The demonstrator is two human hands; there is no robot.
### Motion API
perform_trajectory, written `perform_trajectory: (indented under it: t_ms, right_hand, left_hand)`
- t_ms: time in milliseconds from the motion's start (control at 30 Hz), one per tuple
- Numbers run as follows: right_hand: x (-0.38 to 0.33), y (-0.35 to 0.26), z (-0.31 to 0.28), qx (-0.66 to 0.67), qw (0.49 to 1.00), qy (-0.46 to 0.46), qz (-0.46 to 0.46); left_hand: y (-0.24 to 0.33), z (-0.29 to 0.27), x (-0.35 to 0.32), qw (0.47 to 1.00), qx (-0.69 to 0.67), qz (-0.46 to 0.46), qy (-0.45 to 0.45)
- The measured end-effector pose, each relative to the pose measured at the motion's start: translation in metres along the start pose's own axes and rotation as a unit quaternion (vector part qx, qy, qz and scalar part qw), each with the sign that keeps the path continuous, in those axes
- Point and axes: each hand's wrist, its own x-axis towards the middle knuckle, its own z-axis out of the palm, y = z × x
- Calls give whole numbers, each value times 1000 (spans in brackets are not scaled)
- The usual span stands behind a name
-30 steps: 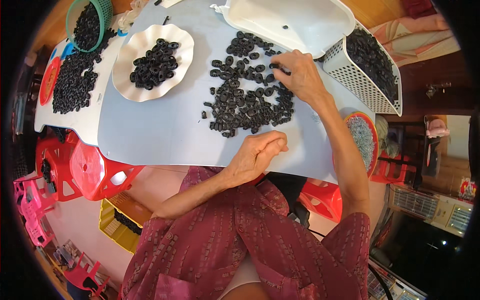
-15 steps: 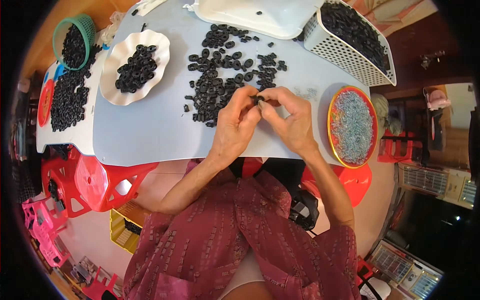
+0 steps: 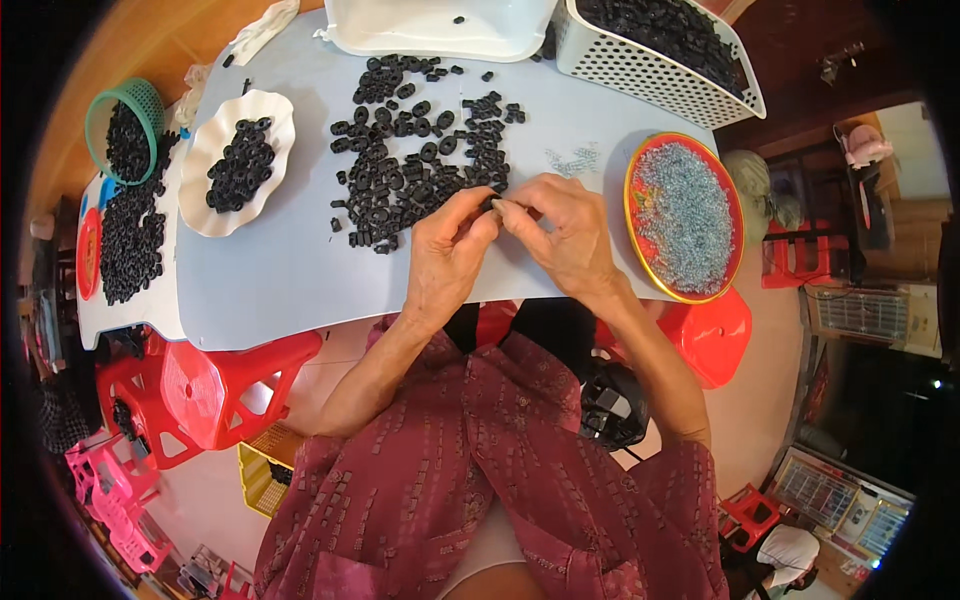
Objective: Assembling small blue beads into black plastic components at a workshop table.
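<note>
Left hand (image 3: 447, 258) and right hand (image 3: 562, 238) meet fingertip to fingertip, both pinched on 1 small black piece (image 3: 492, 204) at the near edge of the black parts pile (image 3: 420, 160). Pale table (image 3: 280, 270); red dish of clear beads (image 3: 684, 217) just right.

bare table (image 3: 270, 280) left of hands, black pieces (image 3: 420, 170) ahead, bead dish (image 3: 685, 215) right

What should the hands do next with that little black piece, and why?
Probably press the parts together. Both hands, left hand and right hand, pinch one small black piece between their fingertips at the edge of the black pile, with the dish of tiny clear bits close beside.
</note>
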Motion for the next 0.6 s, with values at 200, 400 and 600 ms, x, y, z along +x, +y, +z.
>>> perform_trajectory:
  t_ms: [200,400,600]
  right_hand:
    - [30,31,-41,-110,993,-13,45]
    - [52,62,-32,-234,963,-127,-34]
    - [62,53,-27,-162,980,-107,48]
  left_hand:
    - [2,-7,-9,998,-26,-25,-51]
    - [5,-7,-9,998,-4,-24,-56]
    - [3,-8,-7,998,-22,-26,-53]
